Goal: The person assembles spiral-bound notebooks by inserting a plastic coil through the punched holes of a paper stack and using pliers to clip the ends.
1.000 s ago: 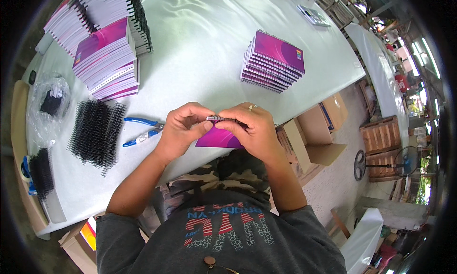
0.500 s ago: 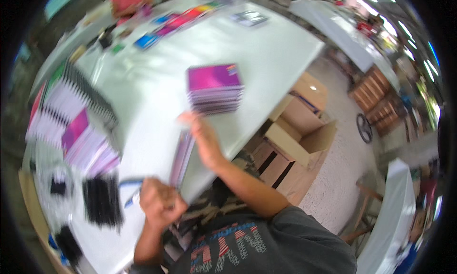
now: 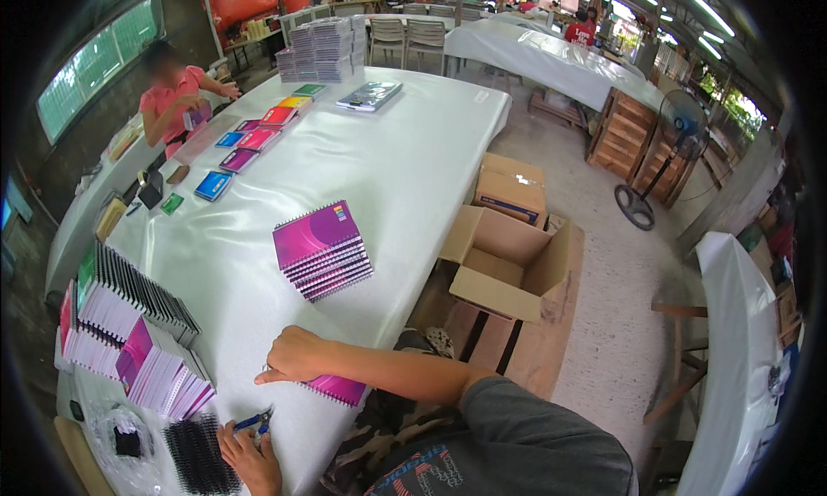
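A purple spiral notebook (image 3: 338, 389) lies at the near edge of the table, partly covered by my right forearm. My right hand (image 3: 297, 356) is closed at its far left end, knuckles up and one digit pointing left; the grip itself is hidden. Nearer me, my left hand (image 3: 248, 458) has its fingers around the handles of small blue-handled pliers (image 3: 257, 422). Just left of that hand lies a bundle of black spiral binding coils (image 3: 196, 453). Beyond my right hand stands a stack of purple spiral notebooks (image 3: 319, 242).
Piles of bound notebooks (image 3: 142, 302) and loose purple-covered blocks (image 3: 168, 367) stand at the left, near a clear plastic bag (image 3: 112, 440). Colored notebooks (image 3: 258, 137) lie farther off, near a person in pink (image 3: 177, 100). An open carton (image 3: 508, 263) sits right of the table.
My left hand has gone from a fist beside the notebook to the pliers. My right hand, earlier raised with fingers outstretched, is now bent over the notebook. The view has tilted up.
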Action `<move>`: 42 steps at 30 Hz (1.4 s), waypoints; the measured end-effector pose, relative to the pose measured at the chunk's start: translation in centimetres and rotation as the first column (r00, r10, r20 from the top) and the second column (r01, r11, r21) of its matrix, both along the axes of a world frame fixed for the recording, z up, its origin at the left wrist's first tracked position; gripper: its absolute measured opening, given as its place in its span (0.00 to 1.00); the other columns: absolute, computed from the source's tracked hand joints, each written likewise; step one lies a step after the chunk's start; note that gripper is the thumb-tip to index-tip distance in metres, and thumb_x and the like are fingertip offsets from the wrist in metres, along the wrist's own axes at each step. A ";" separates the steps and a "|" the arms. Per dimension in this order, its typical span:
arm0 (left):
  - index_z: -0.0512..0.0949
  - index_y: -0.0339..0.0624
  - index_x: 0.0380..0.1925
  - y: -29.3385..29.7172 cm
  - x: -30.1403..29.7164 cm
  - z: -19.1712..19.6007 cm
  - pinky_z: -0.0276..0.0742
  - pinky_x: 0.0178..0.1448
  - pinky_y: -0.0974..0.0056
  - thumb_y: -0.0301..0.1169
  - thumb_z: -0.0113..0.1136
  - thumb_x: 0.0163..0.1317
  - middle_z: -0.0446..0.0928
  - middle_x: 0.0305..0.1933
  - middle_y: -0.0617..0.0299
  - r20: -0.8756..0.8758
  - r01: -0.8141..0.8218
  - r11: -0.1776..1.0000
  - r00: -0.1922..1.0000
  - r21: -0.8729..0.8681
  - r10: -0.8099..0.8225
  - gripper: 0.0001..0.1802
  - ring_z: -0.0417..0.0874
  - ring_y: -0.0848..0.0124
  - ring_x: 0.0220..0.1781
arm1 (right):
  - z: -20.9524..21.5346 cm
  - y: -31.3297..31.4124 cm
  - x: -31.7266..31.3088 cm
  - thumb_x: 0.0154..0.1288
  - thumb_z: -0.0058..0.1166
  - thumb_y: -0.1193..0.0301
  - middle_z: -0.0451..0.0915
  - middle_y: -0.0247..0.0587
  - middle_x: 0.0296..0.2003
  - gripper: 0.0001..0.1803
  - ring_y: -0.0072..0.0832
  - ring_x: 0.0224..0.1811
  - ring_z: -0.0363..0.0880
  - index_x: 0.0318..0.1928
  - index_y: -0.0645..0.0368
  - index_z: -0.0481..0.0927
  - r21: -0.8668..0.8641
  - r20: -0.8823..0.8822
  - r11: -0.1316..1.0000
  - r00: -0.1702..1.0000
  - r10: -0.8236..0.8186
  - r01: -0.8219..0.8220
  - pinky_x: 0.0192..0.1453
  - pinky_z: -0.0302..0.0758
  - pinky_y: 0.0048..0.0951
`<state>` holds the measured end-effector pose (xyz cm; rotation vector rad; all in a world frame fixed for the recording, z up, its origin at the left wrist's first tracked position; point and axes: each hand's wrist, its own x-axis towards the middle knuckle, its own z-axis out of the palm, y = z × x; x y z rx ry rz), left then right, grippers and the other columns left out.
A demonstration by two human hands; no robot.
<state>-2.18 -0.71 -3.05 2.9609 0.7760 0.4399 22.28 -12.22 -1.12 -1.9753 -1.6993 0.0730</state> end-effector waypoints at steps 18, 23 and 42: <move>0.70 0.45 0.42 -3.8 5.6 4.3 0.62 0.30 0.69 0.45 0.46 0.64 0.68 0.32 0.66 0.074 0.336 -0.523 0.886 -0.783 0.457 0.17 0.68 0.74 0.31 | -3.0 -0.4 0.8 0.58 0.52 0.55 0.75 0.45 0.17 0.21 0.46 0.22 0.73 0.19 0.59 0.77 0.068 -0.479 0.982 0.857 0.189 -0.178 0.31 0.69 0.40; 0.70 0.45 0.46 -6.5 4.9 4.2 0.67 0.37 0.60 0.49 0.44 0.64 0.69 0.35 0.62 -0.077 0.257 -0.834 0.939 -0.489 0.335 0.21 0.69 0.68 0.35 | -4.0 -0.3 1.7 0.62 0.51 0.58 0.74 0.43 0.16 0.20 0.29 0.19 0.67 0.24 0.62 0.78 0.075 -0.565 0.961 0.783 0.261 -0.266 0.27 0.66 0.32; 0.68 0.42 0.48 -5.2 5.2 2.9 0.78 0.40 0.50 0.53 0.37 0.67 0.69 0.34 0.59 -0.026 0.134 -0.951 0.989 -0.277 0.147 0.26 0.74 0.63 0.35 | -2.6 -0.6 2.0 0.62 0.52 0.50 0.75 0.42 0.16 0.27 0.25 0.20 0.70 0.25 0.65 0.80 -0.056 -0.671 0.960 0.723 0.168 -0.275 0.28 0.67 0.29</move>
